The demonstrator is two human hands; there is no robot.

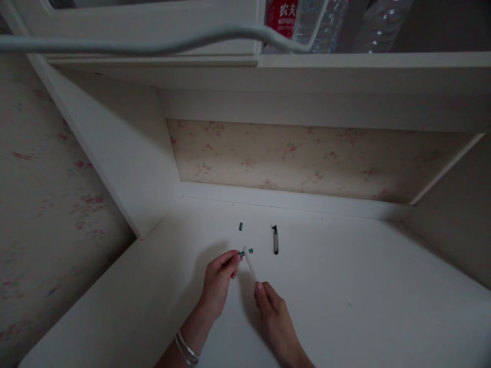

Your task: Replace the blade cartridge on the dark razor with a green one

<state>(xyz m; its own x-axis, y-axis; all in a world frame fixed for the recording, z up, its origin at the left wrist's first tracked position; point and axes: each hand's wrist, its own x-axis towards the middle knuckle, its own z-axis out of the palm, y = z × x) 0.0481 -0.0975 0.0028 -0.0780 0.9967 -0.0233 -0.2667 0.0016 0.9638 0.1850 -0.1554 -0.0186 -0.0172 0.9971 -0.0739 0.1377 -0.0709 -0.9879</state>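
My left hand [220, 278] pinches a small green-and-dark piece [241, 253], which looks like a razor cartridge. In my right hand [272, 309] is a slim white stick, apparently a toothbrush [250, 267], gripped by its lower end. Its rounded tip meets or overlaps the piece at my left fingertips; whether they touch I cannot tell. Just right of that tip shows a second green-and-dark piece [250, 250]. Farther back lies a similar cartridge [241, 226]. A razor [275, 241] with a black and silver handle rests to the right of these.
Beneath everything is a white desk [364, 286], with a side panel [126, 148] on the left. A shelf [345, 60] overhangs the back, holding plastic bottles [322, 25]. A pale bent rod or cable [153, 47] crosses the upper view.
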